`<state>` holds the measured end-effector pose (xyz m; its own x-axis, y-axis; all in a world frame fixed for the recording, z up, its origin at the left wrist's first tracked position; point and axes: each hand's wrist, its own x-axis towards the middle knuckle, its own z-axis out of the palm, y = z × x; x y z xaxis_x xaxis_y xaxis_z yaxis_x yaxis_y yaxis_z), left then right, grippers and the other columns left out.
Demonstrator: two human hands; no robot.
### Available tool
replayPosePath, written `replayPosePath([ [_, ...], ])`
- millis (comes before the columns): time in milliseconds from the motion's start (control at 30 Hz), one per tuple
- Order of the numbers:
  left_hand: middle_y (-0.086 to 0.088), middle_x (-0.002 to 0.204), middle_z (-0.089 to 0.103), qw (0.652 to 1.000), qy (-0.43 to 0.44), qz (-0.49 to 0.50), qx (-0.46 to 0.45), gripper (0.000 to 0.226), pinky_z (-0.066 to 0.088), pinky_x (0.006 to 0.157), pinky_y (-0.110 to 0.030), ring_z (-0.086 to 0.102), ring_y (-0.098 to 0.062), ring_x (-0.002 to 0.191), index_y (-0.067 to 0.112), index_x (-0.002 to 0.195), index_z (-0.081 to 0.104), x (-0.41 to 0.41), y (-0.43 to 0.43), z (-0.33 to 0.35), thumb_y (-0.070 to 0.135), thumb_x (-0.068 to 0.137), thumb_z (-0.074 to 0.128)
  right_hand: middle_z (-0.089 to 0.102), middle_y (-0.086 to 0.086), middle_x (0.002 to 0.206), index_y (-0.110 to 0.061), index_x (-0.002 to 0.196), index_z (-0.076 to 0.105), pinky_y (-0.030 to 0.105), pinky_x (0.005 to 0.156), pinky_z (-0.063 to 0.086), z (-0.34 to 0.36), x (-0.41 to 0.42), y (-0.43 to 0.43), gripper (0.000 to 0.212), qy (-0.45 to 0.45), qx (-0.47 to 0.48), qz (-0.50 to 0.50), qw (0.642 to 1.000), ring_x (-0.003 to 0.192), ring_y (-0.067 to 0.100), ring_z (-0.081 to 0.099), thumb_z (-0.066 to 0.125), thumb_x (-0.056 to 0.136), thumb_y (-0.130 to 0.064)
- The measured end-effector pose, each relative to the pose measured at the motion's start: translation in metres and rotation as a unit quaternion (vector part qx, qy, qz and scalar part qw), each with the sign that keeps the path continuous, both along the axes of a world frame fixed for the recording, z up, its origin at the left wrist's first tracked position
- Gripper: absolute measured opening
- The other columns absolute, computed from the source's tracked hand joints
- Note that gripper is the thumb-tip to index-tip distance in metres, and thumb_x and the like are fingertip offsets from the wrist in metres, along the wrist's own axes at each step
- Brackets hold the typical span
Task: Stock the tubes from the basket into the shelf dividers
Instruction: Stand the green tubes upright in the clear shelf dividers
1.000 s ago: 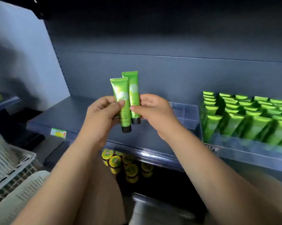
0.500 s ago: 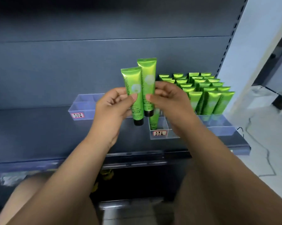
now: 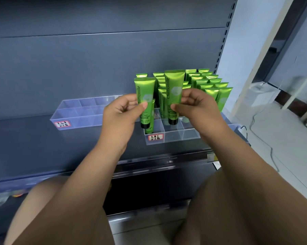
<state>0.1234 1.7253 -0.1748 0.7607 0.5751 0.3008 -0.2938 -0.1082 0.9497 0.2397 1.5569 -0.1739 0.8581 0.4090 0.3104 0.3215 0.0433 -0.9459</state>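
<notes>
The left hand pinches a glossy green, black-capped tube upright; the right hand pinches a second green tube. Both hang cap-down over the clear plastic divider tray, just before the stocked green tubes.

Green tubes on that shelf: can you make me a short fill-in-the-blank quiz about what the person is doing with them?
1. The left hand and the right hand each pinch ____ green tube.
2. The word printed up each held tube is ____.
3. The held tubes' black caps point ____.
4. On the shelf, the stocked tubes stand at the ____ end.
Missing words: one; Chamomile; down; right.
</notes>
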Motion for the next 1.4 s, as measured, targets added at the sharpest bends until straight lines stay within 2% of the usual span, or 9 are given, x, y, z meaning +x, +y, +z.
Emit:
replayPosePath([
  [167, -0.017, 0.102, 0.077, 1.000, 0.024, 0.020, 0.002, 0.016, 0.056, 0.099, -0.051, 0.072, -0.035, 0.102, 0.007, 0.103, 0.076, 0.003, 0.004, -0.016, 0.009, 0.088, 0.078, 0.059, -0.008, 0.075, -0.022, 0.080, 0.063, 0.025, 0.072, 0.052, -0.007, 0.004, -0.007, 0.026, -0.027, -0.045, -0.034, 0.998, 0.070, 0.004, 0.059, 0.084, 0.078, -0.008],
  [333, -0.031, 0.105, 0.068, 0.997, 0.056, 0.043, 0.011, 0.026, 0.053, 0.099, -0.061, 0.065, -0.026, 0.091, 0.005, 0.099, 0.074, 0.004, 0.003, -0.025, 0.022, 0.080, 0.082, 0.059, -0.005, 0.078, -0.020, 0.080, 0.062, 0.039, 0.080, 0.058, -0.007, 0.006, -0.009, 0.023, -0.030, -0.068, -0.057, 0.996, 0.075, 0.013, 0.060, 0.084, 0.078, -0.012],
  [500, -0.024, 0.106, 0.073, 0.998, 0.056, 0.040, 0.008, 0.029, 0.055, 0.099, -0.056, 0.071, -0.039, 0.104, 0.006, 0.105, 0.075, 0.004, -0.001, -0.025, 0.021, 0.081, 0.082, 0.062, -0.016, 0.068, -0.028, 0.072, 0.063, 0.028, 0.070, 0.053, -0.006, 0.008, -0.010, 0.029, -0.030, -0.057, -0.070, 0.995, 0.067, 0.005, 0.061, 0.083, 0.079, -0.008],
  [633, -0.020, 0.092, 0.069, 0.999, 0.032, 0.020, 0.035, 0.022, 0.058, 0.094, -0.053, 0.065, -0.024, 0.085, 0.004, 0.109, 0.070, 0.009, -0.011, -0.019, 0.005, 0.088, 0.077, 0.071, 0.007, 0.084, -0.016, 0.085, 0.069, 0.041, 0.076, 0.058, -0.005, 0.011, -0.013, 0.016, -0.025, -0.059, -0.096, 0.993, 0.078, 0.025, 0.068, 0.083, 0.076, -0.015],
  [767, -0.013, 0.083, 0.045, 0.997, 0.011, 0.003, 0.073, 0.033, 0.053, 0.094, -0.057, 0.048, -0.022, 0.080, 0.030, 0.097, 0.062, 0.018, -0.025, -0.013, -0.001, 0.090, 0.073, 0.058, -0.001, 0.072, -0.011, 0.085, 0.062, 0.039, 0.067, 0.051, -0.004, 0.016, -0.021, 0.024, -0.034, -0.065, -0.118, 0.990, 0.066, 0.018, 0.055, 0.083, 0.074, -0.015],
  [967, 0.010, 0.083, 0.053, 0.965, 0.037, 0.024, 0.260, 0.032, 0.052, 0.075, -0.020, 0.054, -0.002, 0.079, 0.023, 0.087, 0.049, 0.045, -0.036, -0.002, 0.010, 0.086, 0.078, 0.055, 0.000, 0.070, -0.009, 0.086, 0.063, 0.047, 0.072, 0.056, -0.006, 0.030, -0.036, 0.021, -0.037, -0.067, -0.127, 0.989, 0.067, 0.019, 0.057, 0.081, 0.075, -0.011],
  [1200, 0.010, 0.096, 0.055, 0.949, 0.031, -0.005, 0.313, 0.054, 0.057, 0.082, -0.034, 0.057, -0.007, 0.090, 0.038, 0.120, 0.054, 0.066, -0.045, -0.004, 0.006, 0.083, 0.075, 0.051, 0.002, 0.067, -0.011, 0.073, 0.051, 0.050, 0.073, 0.055, -0.009, 0.051, -0.043, 0.029, -0.045, -0.122, -0.142, 0.981, 0.064, 0.018, 0.050, 0.079, 0.073, -0.020],
  [1300, 0.008, 0.087, 0.059, 0.934, 0.039, 0.001, 0.356, 0.045, 0.058, 0.079, -0.042, 0.061, -0.014, 0.083, 0.033, 0.118, 0.053, 0.070, -0.049, -0.007, 0.009, 0.085, 0.074, 0.051, -0.002, 0.065, -0.019, 0.068, 0.048, 0.035, 0.064, 0.047, -0.009, 0.055, -0.045, 0.034, -0.052, -0.154, -0.137, 0.977, 0.062, 0.017, 0.048, 0.081, 0.076, -0.016],
  [1400, 0.009, 0.071, 0.055, 0.924, 0.058, 0.027, 0.378, 0.035, 0.053, 0.072, -0.036, 0.056, -0.013, 0.070, 0.031, 0.108, 0.049, 0.075, -0.051, -0.009, 0.018, 0.089, 0.075, 0.051, 0.000, 0.066, -0.014, 0.069, 0.052, 0.029, 0.061, 0.038, -0.012, 0.058, -0.045, 0.029, -0.073, -0.191, -0.130, 0.970, 0.063, 0.018, 0.047, 0.081, 0.076, -0.014],
])
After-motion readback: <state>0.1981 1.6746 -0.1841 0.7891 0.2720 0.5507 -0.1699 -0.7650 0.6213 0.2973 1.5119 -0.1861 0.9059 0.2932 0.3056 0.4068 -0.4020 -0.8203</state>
